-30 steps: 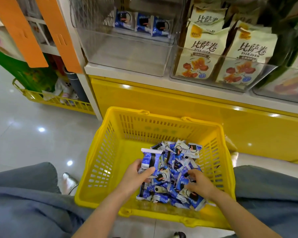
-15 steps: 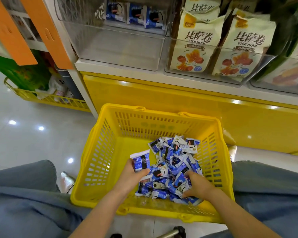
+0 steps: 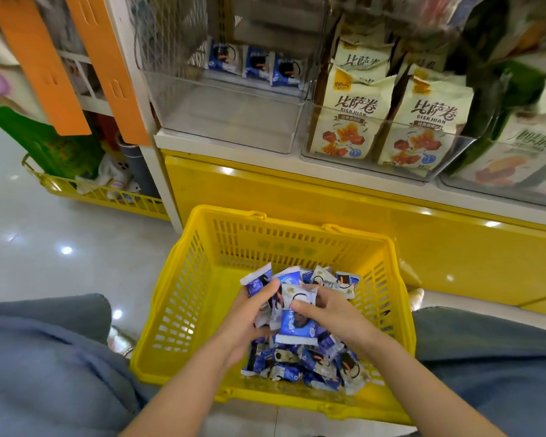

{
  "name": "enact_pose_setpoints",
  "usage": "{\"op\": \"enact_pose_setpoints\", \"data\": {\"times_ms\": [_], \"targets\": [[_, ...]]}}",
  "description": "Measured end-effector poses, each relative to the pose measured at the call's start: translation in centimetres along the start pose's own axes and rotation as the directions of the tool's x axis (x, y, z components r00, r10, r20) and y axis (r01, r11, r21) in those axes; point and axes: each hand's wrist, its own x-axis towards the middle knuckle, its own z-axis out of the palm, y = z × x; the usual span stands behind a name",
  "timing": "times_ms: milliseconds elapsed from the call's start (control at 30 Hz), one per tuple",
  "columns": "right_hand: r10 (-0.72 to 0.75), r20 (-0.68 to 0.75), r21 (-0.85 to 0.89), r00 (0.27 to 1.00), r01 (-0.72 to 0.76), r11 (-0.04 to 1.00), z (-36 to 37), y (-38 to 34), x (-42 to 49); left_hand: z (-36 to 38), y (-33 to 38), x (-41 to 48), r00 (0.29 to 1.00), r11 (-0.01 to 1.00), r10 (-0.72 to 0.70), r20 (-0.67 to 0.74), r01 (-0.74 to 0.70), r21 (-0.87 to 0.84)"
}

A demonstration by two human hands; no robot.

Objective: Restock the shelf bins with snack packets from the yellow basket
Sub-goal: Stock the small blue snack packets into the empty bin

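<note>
Over the yellow basket [image 3: 177, 279] the left hand [image 3: 249, 320] is gripping a blue packet bunch [image 3: 259, 283] in curled fingers, and the right hand [image 3: 331, 313] is pinching the front packet [image 3: 297, 324].

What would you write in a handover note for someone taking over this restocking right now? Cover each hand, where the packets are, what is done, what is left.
Left hand: grips a bunch of blue packets above the yellow basket.
Right hand: fingers pinch the same bunch.
A pile of packets lies in the basket.
Clear bin on the shelf: only three packets, at its back.
Done: one handful gathered.
Left: carry it to the bin, then move the pile.
</note>
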Motion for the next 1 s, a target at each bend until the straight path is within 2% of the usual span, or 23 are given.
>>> {"op": "enact_pose_setpoints", "data": {"times_ms": [200,433,633,833,1000], "targets": [[-0.097,-0.032,0.187,0.995,0.101,0.977,1.5,-2.8,-0.8,0.2,2.2,-0.7,0.995,0.991,0.096,-0.012,-0.096,-0.090],[-0.171,-0.234,0.123,0.957,0.204,0.971,1.3,-6.3,-1.3,0.1,6.6,-1.1,0.952,0.958,0.273,-0.141,-0.282,-0.050],[-0.190,-0.179,0.231,0.965,0.229,0.946,-0.7,-10.5,-0.9,-1.7,13.9,-2.1,0.903,0.912,0.387,-0.186,-0.404,-0.069],[-0.374,-0.238,-0.031,0.896,0.378,0.925,-2.7,-17.9,0.6,-3.4,19.9,-3.6,0.862,0.864,0.496,-0.099,-0.502,-0.040],[-0.509,-0.336,-0.056,0.792,0.522,0.851,-3.1,-24.6,3.5,-4.4,22.6,-3.8,0.853,0.850,0.514,-0.089,-0.520,-0.086]]}}
